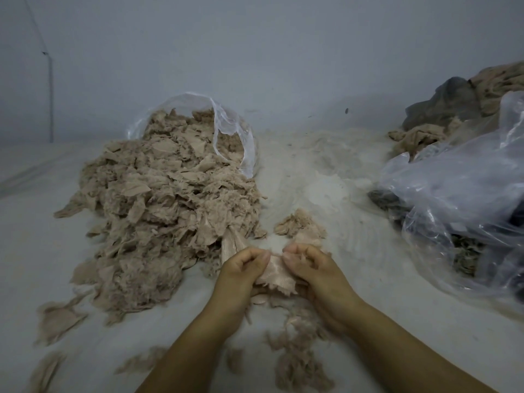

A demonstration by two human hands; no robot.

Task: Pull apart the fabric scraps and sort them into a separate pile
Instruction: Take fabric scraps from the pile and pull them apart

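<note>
Both hands are low over the pale floor, working one beige fabric scrap (274, 275) between them. The left hand (243, 268) has its fingers curled and pinched on the scrap's left edge; the right hand (307, 268) pinches the opposite edge, thumbs nearly touching across the top. That close, two-sided hold looks set for a tear or a peel, so the strain lands on the short span between the thumbs.

To the left, the big heap of scraps (158, 211) spills from a clear plastic bag (226, 131), its near edge just beside the left hand, handy for grabbing the next piece. A small clump (300, 225) sits just beyond the right hand, apart from the heap, likely the start of the sorted pile. Frayed fluff (297, 361) lies under the wrists. Another crumpled plastic bag (453, 199) lies well off to the right.
</note>
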